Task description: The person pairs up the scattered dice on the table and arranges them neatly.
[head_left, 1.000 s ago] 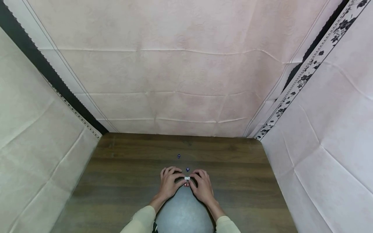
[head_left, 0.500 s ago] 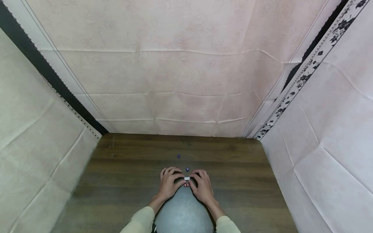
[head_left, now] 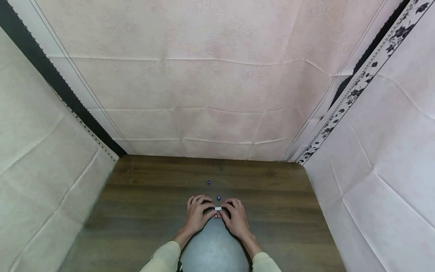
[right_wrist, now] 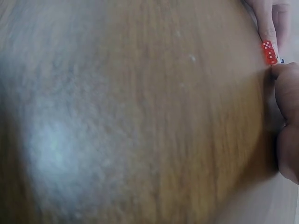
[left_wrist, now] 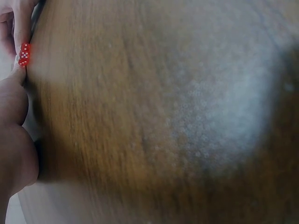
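Two white dice (head_left: pixel 218 208) sit side by side between the fingertips of my left hand (head_left: pixel 198 214) and right hand (head_left: pixel 236 218). Red dice (head_left: pixel 217 216) lie just nearer to me, at the tips of both thumbs. In the left wrist view, red dice (left_wrist: pixel 24 54) with white pips form a short row, pressed at its ends by a digit of each hand. The right wrist view shows the same red row (right_wrist: pixel 269 52). Whether white and red are stacked or only adjoin, I cannot tell. A blue die (head_left: pixel 219 198) lies just beyond the fingers.
Another blue die (head_left: pixel 209 182) lies farther back on the brown wooden table (head_left: pixel 153 173). Pale cloth (head_left: pixel 210 87) hangs behind the table, with more cloth at the left (head_left: pixel 47 158) and right (head_left: pixel 380 158). A rounded grey shape (head_left: pixel 214 245) is between the forearms.
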### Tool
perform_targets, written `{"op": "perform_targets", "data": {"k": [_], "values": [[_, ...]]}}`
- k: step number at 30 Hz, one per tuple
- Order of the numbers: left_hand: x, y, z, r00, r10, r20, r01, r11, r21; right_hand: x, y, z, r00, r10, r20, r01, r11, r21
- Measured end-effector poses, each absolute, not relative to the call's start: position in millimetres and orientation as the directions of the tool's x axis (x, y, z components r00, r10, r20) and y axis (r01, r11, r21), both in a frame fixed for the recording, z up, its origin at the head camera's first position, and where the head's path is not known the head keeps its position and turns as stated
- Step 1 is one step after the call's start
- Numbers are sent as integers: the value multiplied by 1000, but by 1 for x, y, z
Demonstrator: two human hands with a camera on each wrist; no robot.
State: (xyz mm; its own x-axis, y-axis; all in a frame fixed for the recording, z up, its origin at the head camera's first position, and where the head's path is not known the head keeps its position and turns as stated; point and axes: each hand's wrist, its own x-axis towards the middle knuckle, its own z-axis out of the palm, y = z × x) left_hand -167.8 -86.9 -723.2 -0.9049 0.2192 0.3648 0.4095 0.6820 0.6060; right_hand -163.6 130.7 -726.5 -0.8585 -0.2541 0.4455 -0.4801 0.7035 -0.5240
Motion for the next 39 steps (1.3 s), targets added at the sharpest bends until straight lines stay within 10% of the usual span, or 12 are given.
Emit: {"op": "perform_targets", "data": {"k": [14, 39], "values": [[-168, -88, -726, -902, 216, 375, 415, 675, 610, -166, 137, -718, -905, -171, 389, -410, 588, -697], [-169, -88, -728, -909, 214, 358, 399, 699, 594, -198, 110, -709, -954, -79, 291, -261, 700, -665]]}}
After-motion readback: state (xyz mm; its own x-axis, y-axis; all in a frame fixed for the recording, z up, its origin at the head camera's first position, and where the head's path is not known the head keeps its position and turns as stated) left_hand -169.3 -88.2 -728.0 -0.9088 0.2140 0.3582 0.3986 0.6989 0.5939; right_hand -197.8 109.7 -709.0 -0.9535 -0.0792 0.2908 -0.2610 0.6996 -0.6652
